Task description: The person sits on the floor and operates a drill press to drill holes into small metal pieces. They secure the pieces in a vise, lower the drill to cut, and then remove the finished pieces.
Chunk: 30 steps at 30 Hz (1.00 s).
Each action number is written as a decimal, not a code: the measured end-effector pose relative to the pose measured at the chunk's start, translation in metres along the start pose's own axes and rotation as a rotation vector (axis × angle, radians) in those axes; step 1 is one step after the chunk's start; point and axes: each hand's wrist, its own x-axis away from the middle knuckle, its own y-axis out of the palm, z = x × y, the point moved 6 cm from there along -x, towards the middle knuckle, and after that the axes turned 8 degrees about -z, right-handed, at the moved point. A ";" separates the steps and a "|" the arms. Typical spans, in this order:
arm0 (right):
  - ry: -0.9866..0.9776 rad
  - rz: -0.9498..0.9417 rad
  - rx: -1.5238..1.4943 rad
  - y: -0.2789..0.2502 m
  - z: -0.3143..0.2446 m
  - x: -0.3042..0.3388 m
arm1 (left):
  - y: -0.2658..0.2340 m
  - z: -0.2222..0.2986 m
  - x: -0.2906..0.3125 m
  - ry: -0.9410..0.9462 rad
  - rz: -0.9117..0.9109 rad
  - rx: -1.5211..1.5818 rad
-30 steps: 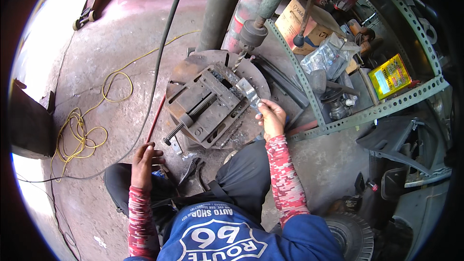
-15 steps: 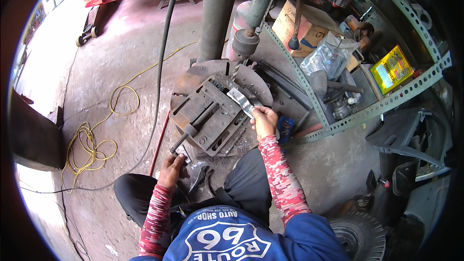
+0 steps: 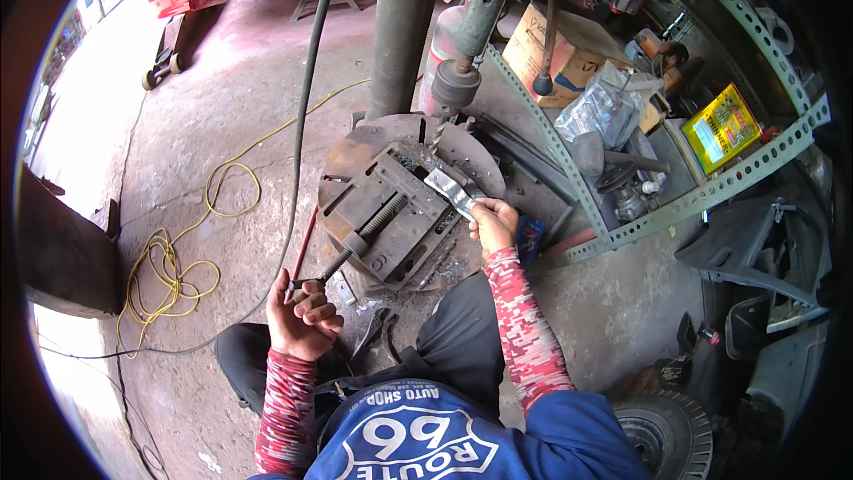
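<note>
A drill press vise (image 3: 382,218) lies on the round worktable (image 3: 342,156) of a drill press, its screw pointing toward my lower left. My left hand (image 3: 304,320) is at the outer end of that screw, palm turned up and fingers curled round the vise handle (image 3: 308,284). In my right hand (image 3: 494,222) I pinch the near end of a shiny, bent metal strip (image 3: 450,190). The strip's far part lies over the vise near its jaws, and whether they clamp it I cannot tell. Just above stands the drill bit (image 3: 437,135), under the chuck (image 3: 456,84).
The press column (image 3: 404,36) rises behind the table. A perforated metal rack (image 3: 622,236) on the right holds a cardboard box (image 3: 564,53) and a yellow can (image 3: 721,129). A yellow cord (image 3: 160,289) lies on the floor at left; a tyre (image 3: 666,431) sits at lower right.
My left hand has rolled over from knuckles up to palm up at the vise handle, which has turned. My right hand still holds the metal strip in nearly the same place.
</note>
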 end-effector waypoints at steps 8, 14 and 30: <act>0.003 -0.035 0.057 0.011 0.000 -0.006 | -0.003 0.006 -0.002 -0.013 0.052 0.023; -0.012 -0.005 0.024 0.016 0.006 -0.009 | -0.002 0.004 -0.003 -0.009 0.034 -0.020; 0.039 -0.095 -0.082 0.029 0.015 -0.018 | -0.067 -0.017 -0.006 -0.077 0.278 -0.850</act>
